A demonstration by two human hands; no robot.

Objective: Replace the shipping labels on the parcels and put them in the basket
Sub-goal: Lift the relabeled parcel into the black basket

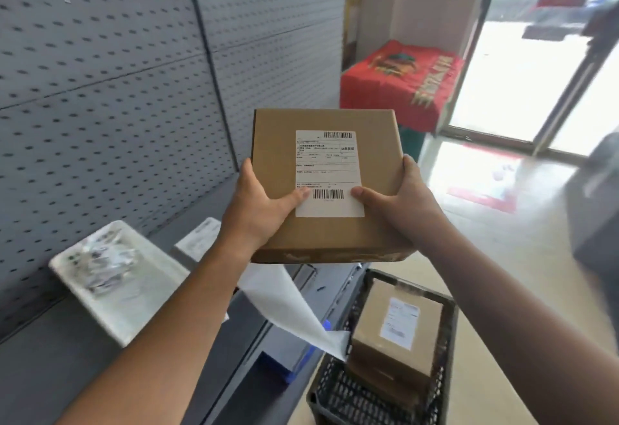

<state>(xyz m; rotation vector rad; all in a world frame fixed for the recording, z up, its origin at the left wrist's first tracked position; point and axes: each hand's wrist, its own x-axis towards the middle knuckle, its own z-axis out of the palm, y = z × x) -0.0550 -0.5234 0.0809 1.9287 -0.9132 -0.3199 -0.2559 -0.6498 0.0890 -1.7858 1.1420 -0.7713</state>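
A flat brown cardboard parcel [326,230] is held up in mid-air between both hands. A white shipping label [328,173] with barcodes is stuck on its top face. My left hand [258,210] grips the parcel's left edge, thumb resting on the label's lower left corner. My right hand [398,203] grips the right edge, thumb at the label's lower right. A white sheet of backing paper [294,307] hangs below the parcel. Below on the right stands a black mesh basket [348,394] holding another labelled brown parcel [395,331].
A grey shelf with a perforated back panel [100,89] runs along the left. On it sit a white tray [110,277] with crumpled labels and a loose label sheet [201,240]. A red box [398,83] stands near a glass door at the back right.
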